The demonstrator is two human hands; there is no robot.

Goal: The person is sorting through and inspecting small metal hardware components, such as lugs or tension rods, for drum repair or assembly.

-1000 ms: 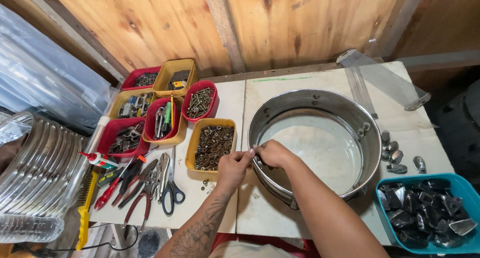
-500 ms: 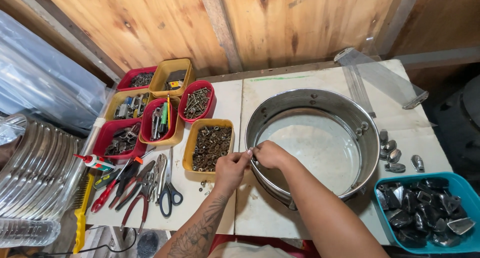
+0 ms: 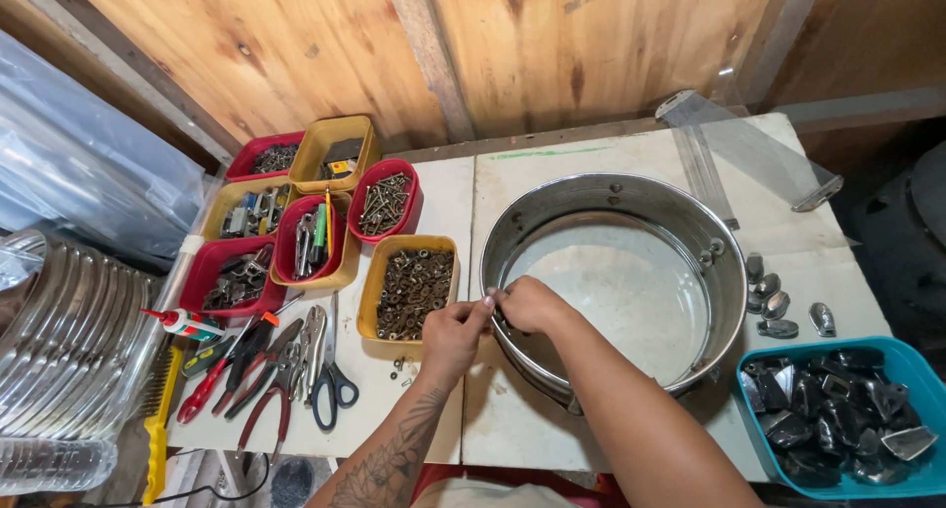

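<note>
head: both hands pinching metal shell rim.

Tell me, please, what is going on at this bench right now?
A person has both hands at the near left rim of a shiny metal drum shell lying on the white table. The left hand and right hand pinch something small there. A yellow tray of nuts sits beside them.

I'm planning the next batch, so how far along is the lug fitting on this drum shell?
Little looks done: one small fitting shows inside the shell at its right wall. In hand: both hands, left and right, pinch at the near-left rim. Left: loose lugs on the table and a blue bin still full of them.
</note>
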